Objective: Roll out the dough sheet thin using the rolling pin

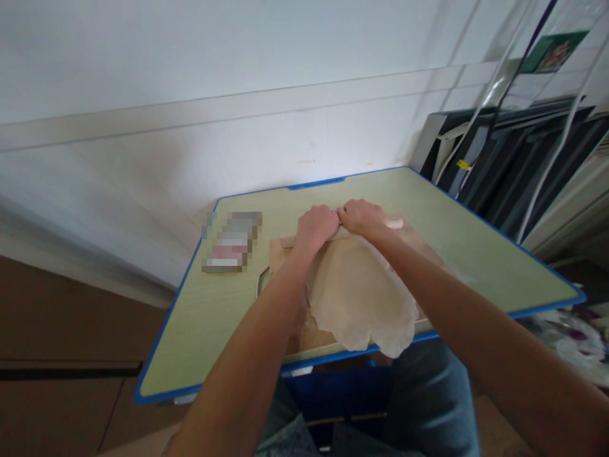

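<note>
A thin, pale sheet of dough (364, 298) spreads over a brown wooden board (316, 336), its ragged near edge hanging past the table's front rim. Across the far part of the dough lies a rolling pin (394, 222), its right end showing beyond my hand. My left hand (318, 223) is closed over the pin, left of its middle. Close beside it, my right hand (361, 216) is also closed over the pin, thumbs nearly touching. The fingers' undersides are hidden, as is most of the pin.
The board rests on a light green table (476, 254) with a blue rim, set against a white wall (266, 139). A pixelated box-like object (233, 244) lies at the left. Dark flat panels (518, 146) and hanging cables (542, 171) stand at the right.
</note>
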`<state>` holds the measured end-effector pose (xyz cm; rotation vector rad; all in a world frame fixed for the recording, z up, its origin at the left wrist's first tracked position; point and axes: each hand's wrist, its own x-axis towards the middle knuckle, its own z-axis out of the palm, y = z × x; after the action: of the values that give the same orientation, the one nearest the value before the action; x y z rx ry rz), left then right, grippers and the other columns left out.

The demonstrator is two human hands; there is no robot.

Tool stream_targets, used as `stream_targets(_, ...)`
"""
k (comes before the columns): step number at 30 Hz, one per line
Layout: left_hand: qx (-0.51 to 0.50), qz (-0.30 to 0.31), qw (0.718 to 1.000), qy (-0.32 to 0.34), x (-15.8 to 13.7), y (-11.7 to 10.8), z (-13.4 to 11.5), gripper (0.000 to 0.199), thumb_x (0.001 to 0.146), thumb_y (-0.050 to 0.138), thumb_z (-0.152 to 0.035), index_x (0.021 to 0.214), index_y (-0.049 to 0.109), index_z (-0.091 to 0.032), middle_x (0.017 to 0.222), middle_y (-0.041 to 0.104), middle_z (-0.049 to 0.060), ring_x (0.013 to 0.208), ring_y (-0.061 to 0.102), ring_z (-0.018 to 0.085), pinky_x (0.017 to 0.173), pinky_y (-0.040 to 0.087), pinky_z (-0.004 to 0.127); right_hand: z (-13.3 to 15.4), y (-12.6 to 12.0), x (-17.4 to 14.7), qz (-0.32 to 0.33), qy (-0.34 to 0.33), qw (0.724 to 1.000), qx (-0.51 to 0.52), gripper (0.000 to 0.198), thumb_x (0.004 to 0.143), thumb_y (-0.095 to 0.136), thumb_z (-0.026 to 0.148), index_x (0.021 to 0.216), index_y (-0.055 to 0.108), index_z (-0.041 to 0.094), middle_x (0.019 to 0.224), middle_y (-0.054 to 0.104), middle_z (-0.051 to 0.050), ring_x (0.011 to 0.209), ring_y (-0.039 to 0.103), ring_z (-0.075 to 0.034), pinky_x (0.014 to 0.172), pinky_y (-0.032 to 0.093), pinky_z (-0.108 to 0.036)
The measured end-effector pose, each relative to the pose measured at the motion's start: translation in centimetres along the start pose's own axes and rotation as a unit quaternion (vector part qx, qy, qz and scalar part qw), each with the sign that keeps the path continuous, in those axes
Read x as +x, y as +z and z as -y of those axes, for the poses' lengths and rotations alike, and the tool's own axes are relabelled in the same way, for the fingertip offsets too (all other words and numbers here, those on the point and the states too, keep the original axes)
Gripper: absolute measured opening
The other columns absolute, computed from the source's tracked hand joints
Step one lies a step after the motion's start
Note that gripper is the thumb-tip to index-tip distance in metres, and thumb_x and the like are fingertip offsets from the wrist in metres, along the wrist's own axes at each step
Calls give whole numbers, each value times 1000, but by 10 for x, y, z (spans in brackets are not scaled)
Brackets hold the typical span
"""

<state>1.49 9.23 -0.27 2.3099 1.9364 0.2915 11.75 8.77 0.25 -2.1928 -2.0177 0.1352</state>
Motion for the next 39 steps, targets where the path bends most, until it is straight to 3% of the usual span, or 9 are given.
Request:
stream_targets(10,11,-64,998,13,14,1,3,34,81,36,-27,91,64,-11,91,66,16,87,62,25,69,48,32,0,3,18,-17,-8,1000,7,38,80,40,35,98,65,14,99,65,-16,91,60,-24,73,45,-30)
stream_targets(39,40,-44,998,37,32,2,6,30,85,34,-20,100,60,-13,103,61,12,95,56,22,79,42,32,0,7,34,-36,-42,998,-7,35,81,39,25,102,63,11,101,64,-17,93,59,-26,74,45,-32)
